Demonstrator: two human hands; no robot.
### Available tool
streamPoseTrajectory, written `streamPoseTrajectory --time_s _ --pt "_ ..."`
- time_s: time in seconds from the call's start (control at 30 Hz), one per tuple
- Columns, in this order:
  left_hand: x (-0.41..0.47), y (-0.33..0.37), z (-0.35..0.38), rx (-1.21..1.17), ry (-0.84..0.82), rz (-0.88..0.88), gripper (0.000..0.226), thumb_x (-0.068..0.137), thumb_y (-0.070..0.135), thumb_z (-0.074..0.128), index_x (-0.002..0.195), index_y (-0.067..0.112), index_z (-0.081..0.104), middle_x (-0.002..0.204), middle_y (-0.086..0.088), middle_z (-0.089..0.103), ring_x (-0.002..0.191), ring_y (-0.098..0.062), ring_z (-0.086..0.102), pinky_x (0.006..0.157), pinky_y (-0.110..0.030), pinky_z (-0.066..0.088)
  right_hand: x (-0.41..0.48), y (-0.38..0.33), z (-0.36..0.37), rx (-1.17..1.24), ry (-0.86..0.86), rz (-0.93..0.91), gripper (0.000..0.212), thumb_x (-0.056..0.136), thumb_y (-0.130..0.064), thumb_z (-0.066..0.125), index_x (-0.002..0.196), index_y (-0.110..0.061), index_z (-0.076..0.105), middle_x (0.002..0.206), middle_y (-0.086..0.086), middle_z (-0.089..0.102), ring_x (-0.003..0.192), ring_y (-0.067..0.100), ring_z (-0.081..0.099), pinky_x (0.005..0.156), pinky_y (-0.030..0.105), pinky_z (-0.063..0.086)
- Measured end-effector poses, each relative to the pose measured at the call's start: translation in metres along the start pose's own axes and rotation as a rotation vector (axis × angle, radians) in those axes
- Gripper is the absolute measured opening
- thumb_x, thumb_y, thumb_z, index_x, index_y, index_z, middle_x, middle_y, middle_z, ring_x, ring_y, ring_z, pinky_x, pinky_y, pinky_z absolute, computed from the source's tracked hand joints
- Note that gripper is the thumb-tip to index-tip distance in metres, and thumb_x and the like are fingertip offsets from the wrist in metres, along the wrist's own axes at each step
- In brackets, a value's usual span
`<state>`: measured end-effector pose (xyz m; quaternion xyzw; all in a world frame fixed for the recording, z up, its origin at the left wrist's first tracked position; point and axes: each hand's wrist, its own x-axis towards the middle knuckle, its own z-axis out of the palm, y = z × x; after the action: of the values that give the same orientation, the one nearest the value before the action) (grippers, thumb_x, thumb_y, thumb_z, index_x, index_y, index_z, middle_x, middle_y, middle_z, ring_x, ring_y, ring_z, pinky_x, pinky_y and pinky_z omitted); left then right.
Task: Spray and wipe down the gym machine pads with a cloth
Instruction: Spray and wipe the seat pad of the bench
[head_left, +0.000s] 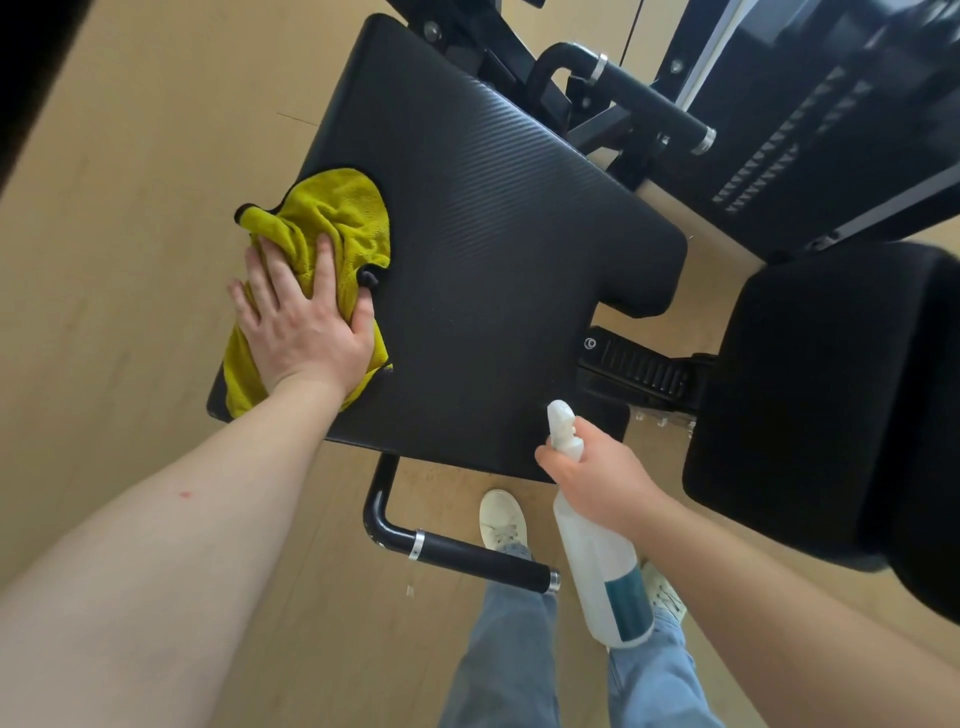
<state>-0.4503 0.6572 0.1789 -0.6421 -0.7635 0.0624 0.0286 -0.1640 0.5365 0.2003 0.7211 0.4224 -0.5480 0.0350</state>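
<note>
Left hand (301, 322) flat on the yellow cloth (332, 234), fingers spread and straight, pressing it onto the seat pad (493, 249) at the pad's left edge; part of the cloth hangs past that edge. Right hand (602, 473) wrapped around the neck of the spray bottle (597, 561), held off the pad's near corner, nozzle pointing roughly up and away, bottle body hanging down over the jeans and shoes. Second pad (831, 395) to the right, not touched by either hand. Handle (467, 556) juts out below the seat. Risks, as I judge them: the cloth is bunched, not folded (only a small patch likely meets the pad), so streaks or missed strips are probable across the wide untouched middle. With the cloth overhanging, a stroke outward could slide it off onto the floor. The bottle, held low, could knock the handle.
</note>
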Motion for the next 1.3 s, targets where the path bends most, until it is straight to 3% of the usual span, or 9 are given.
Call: streamPoseTrajectory --time_s 0.07,0.33,0.43,0.6,0.73,0.83,0.97,1.13,1.3 --pt "0.000 -0.001 -0.001 -0.003 -0.005 -0.001 0.076 0.099 0.070 0.011 0.163 0.030 0.007 0.168 -0.024 0.008 0.155 -0.043 0.007 0.124 -0.061 0.007 -0.004 0.004 0.006 0.010 0.002 0.017 0.028 0.098 -0.042 0.057 0.102 -0.016 0.062 0.092 0.006 0.069 0.086 0.025 0.069 0.080 0.045 0.060" --pt "0.000 0.001 -0.003 0.030 -0.031 -0.003 0.078 0.097 0.071 0.004 0.163 0.030 0.004 0.168 -0.024 0.007 0.155 -0.043 0.006 0.124 -0.061 0.004 -0.010 0.029 0.016 0.035 0.056 0.147 0.020 0.101 -0.042 0.056 0.104 -0.023 0.057 0.091 0.002 0.064 0.084 0.021 0.067 0.076 0.037 0.060" --pt "0.001 0.001 -0.005 0.038 -0.031 -0.005 0.079 0.096 0.071 0.002 0.164 0.029 0.004 0.168 -0.024 0.006 0.155 -0.043 0.005 0.124 -0.061 0.002 -0.009 0.038 0.013 0.066 0.070 0.208 0.023 0.101 -0.044 0.056 0.112 -0.023 0.053 0.091 0.002 0.062 0.081 0.018 0.064 0.066 0.032 0.053" --pt "-0.002 0.002 -0.006 0.043 -0.041 0.030 0.079 0.097 0.069 0.001 0.164 0.027 0.004 0.168 -0.023 0.003 0.155 -0.044 0.001 0.124 -0.063 0.002 -0.006 0.052 0.003 0.191 0.121 0.273 0.026 0.101 -0.041 0.057 0.114 -0.018 0.058 0.091 0.006 0.063 0.083 0.023 0.063 0.071 0.037 0.051" --pt "-0.011 0.008 -0.006 0.082 -0.110 0.147 0.076 0.098 0.070 0.003 0.163 0.032 0.002 0.170 -0.019 -0.005 0.153 -0.051 -0.007 0.122 -0.066 -0.003 -0.004 0.048 -0.002 0.211 0.120 0.257 0.028 0.101 -0.046 0.057 0.118 -0.025 0.050 0.094 0.003 0.061 0.082 0.020 0.061 0.066 0.033 0.048" --pt "-0.042 0.028 0.004 0.103 -0.171 0.294 0.073 0.097 0.072 0.003 0.162 0.038 -0.005 0.169 -0.018 -0.016 0.150 -0.052 -0.018 0.120 -0.067 -0.005 -0.002 0.042 -0.005 0.223 0.111 0.248 0.029 0.100 -0.046 0.057 0.119 -0.025 0.052 0.095 0.003 0.062 0.085 0.021 0.062 0.072 0.036 0.051" --pt "-0.092 0.062 0.019 0.070 -0.248 0.443 0.072 0.097 0.074 0.016 0.161 0.043 0.008 0.168 -0.019 -0.015 0.148 -0.056 -0.019 0.119 -0.070 0.000 0.002 0.028 -0.010 0.196 0.080 0.218 0.031 0.100 -0.047 0.056 0.120 -0.023 0.053 0.096 0.003 0.062 0.087 0.020 0.062 0.074 0.038 0.052" --pt "-0.090 0.094 0.021 0.102 -0.304 0.402 0.076 0.094 0.078 0.017 0.159 0.047 -0.010 0.162 -0.020 -0.034 0.143 -0.059 -0.029 0.114 -0.075 -0.010 0.011 0.012 -0.015 0.134 0.038 0.113 0.027 0.100 -0.049 0.056 0.116 -0.026 0.054 0.097 0.001 0.064 0.086 0.016 0.062 0.068 0.033 0.048" --pt "0.002 0.136 0.010 0.052 -0.204 0.327 0.069 0.096 0.075 0.008 0.158 0.049 -0.008 0.166 -0.014 -0.028 0.146 -0.056 -0.026 0.113 -0.076 -0.010 0.033 -0.013 -0.022 0.141 0.029 0.029 0.030 0.099 -0.053 0.057 0.115 -0.027 0.056 0.098 0.000 0.066 0.089 0.018 0.065 0.075 0.036 0.054"
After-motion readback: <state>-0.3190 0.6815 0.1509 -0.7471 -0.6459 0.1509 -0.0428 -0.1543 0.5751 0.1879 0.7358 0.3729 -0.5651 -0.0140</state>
